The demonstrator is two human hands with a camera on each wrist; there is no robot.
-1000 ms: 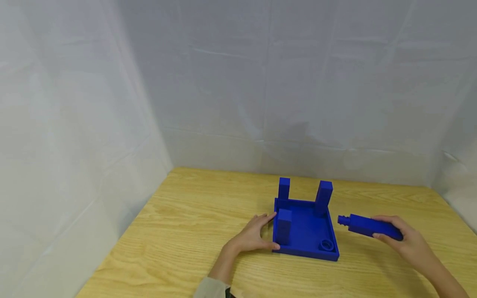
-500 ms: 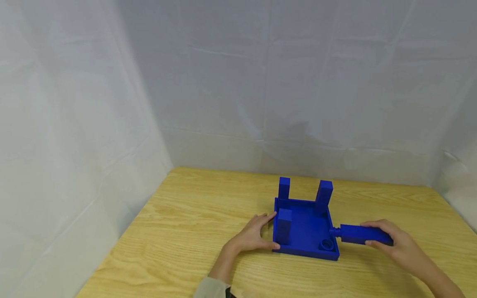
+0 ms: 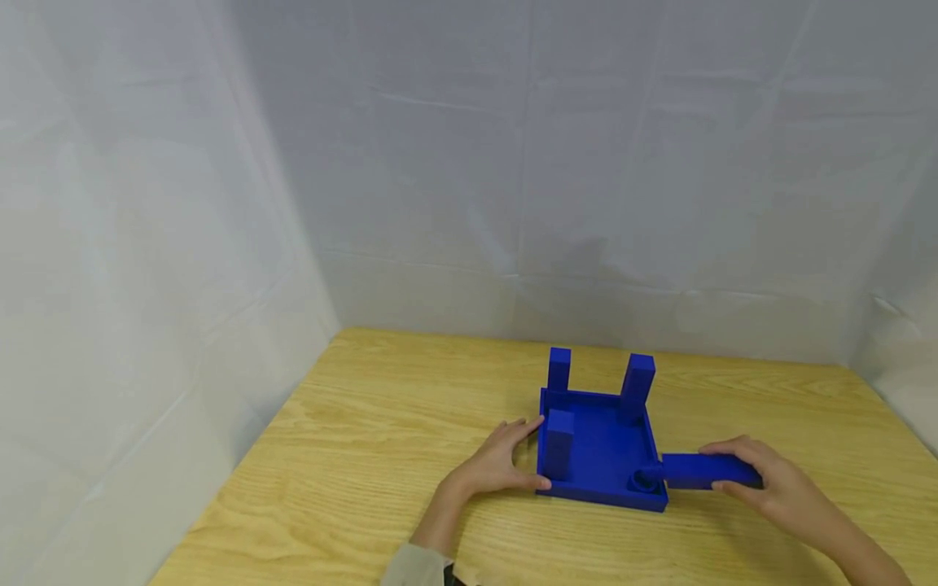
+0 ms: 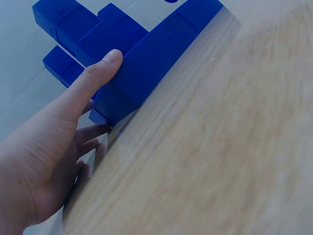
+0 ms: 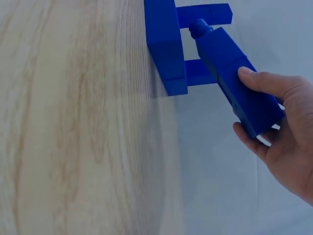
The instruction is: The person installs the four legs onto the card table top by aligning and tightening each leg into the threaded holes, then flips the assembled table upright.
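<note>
Three legs (image 3: pixel 637 382) stand fitted in the blue base (image 3: pixel 601 446) on the tabletop (image 3: pixel 381 439). The right hand (image 3: pixel 769 484) grips the fourth leg (image 3: pixel 707 470), peg apparently over the socket (image 3: pixel 645 482); seating remains. The left hand (image 3: pixel 494 464), fingers spread, braces the base.

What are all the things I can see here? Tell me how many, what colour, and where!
Tray base: one, blue, square with low walls, on the table right of middle.
Upright legs: three, blue, standing at the tray base's two far corners and its near left corner.
Round socket: one, blue, in the tray base's near right corner.
Loose leg: one, blue, lying sideways above the tray base's right wall, its peg end by the round socket.
Table: one, light wood.
Backdrop: white cloth, behind and at the sides.
Left hand: rests against the tray base's left wall.
Right hand: grips the loose leg.
</note>
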